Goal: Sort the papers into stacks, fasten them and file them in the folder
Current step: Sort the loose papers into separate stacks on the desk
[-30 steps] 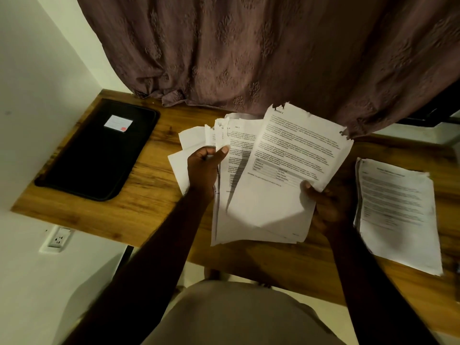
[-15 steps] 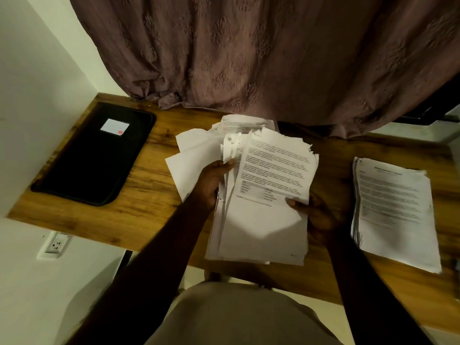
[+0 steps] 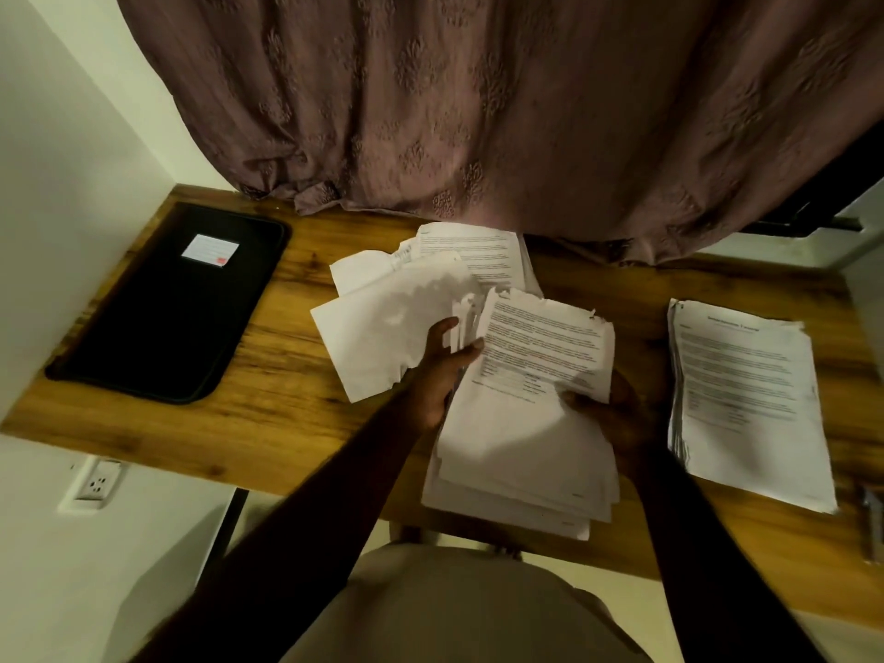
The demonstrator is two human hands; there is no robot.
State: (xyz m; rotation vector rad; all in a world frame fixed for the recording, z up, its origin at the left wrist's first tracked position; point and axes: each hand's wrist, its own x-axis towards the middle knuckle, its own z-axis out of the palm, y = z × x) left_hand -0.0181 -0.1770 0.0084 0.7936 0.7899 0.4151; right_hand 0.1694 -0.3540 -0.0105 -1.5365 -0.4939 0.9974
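Right now we hold a thick bundle of papers (image 3: 516, 437) over the near edge of the wooden desk (image 3: 287, 390), both hands closed on it. Our left hand (image 3: 437, 375) grips the bundle's left side, thumb on the printed top sheet, fingers tucked among the loose sheets. Our right hand (image 3: 617, 418) pinches the right edge, thumb on top and the rest hidden underneath. Behind the bundle, a few loose sheets (image 3: 397, 327) lie fanned on the desk, some blank side up, one printed. A neat stack of printed pages (image 3: 751, 399) rests well apart on the right side of the desk. The black folder (image 3: 177, 303) lies flat and shut at the far left, a small white label (image 3: 210, 250) on its cover. A brownish patterned curtain (image 3: 478, 112) hangs down onto the desk's back edge.
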